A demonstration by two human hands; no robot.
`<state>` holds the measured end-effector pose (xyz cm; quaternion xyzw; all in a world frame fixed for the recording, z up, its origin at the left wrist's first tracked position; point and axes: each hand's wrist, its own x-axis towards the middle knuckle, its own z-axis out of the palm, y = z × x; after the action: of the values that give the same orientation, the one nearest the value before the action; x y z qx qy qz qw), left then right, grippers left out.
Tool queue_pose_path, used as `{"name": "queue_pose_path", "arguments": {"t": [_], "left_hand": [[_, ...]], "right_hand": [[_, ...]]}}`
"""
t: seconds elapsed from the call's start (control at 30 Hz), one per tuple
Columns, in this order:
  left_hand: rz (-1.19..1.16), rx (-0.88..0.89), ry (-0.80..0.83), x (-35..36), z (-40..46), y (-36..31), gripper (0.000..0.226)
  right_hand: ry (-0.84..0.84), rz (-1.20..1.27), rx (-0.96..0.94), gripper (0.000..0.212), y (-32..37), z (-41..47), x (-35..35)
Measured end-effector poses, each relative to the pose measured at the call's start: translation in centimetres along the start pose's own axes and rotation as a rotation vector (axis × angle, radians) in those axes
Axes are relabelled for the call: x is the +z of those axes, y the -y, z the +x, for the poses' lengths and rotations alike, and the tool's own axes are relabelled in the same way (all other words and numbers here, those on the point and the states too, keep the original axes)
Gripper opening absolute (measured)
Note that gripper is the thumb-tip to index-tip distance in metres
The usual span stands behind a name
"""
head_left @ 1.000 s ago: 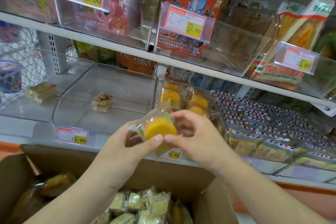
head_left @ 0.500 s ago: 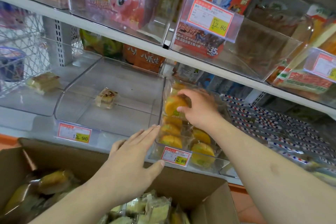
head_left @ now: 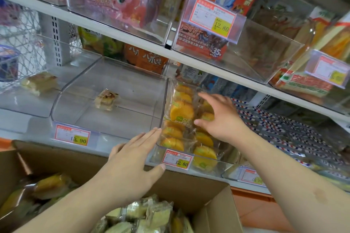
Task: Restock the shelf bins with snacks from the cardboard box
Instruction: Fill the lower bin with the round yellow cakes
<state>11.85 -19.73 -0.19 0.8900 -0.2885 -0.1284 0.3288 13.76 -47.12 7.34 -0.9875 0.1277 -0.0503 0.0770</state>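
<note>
The job looks only partly done. One clear bin (head_left: 191, 164) on the lower shelf (head_left: 28, 130) is packed with yellow cakes (head_left: 181, 111) in shiny wrappers, so that bin seems nearly full. The right hand (head_left: 221, 117) is held over those cakes with its fingers (head_left: 206, 96) spread and loose, touching the wrappers or just above them; nothing is gripped by it, as far as can be seen. The left hand (head_left: 132, 159) is kept flat and relaxed at the front of the shelf, with its fingertips just beside the bin's corner, and nothing is held in it either. The bin next door (head_left: 62, 100) has just one small wrapped snack (head_left: 106, 99) in it, and one more pale snack (head_left: 38, 82) is seen alone further left, so those spots probably still need filling. Below the hands, the cardboard box (head_left: 214, 208) is open, and lots of snacks are still inside: pale green packs (head_left: 151, 213) in the middle and yellow packs (head_left: 47, 185) on the left. Much is likely left to be put up on the shelf.
</note>
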Motion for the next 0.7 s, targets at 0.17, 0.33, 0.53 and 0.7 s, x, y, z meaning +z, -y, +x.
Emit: {"name": "queue_pose_path", "arguments": {"t": [0.17,0.33,0.53,0.7], "left_hand": [[0.0,0.002,-0.003,0.1,0.1,0.1,0.083],[0.011,-0.003,0.0,0.0,0.1,-0.1,0.083],[0.011,-0.002,0.005,-0.1,0.1,-0.2,0.084],[0.019,0.002,0.013,0.0,0.1,-0.1,0.084]], "right_hand": [[-0.03,-0.135,0.12,0.063,-3.4,-0.7,0.0],[-0.065,0.037,0.14,0.034,-4.5,0.2,-0.2],[-0.076,0.04,0.178,0.041,-4.4,1.5,-0.1],[-0.05,-0.096,0.156,0.046,-4.6,1.6,0.5]]}}
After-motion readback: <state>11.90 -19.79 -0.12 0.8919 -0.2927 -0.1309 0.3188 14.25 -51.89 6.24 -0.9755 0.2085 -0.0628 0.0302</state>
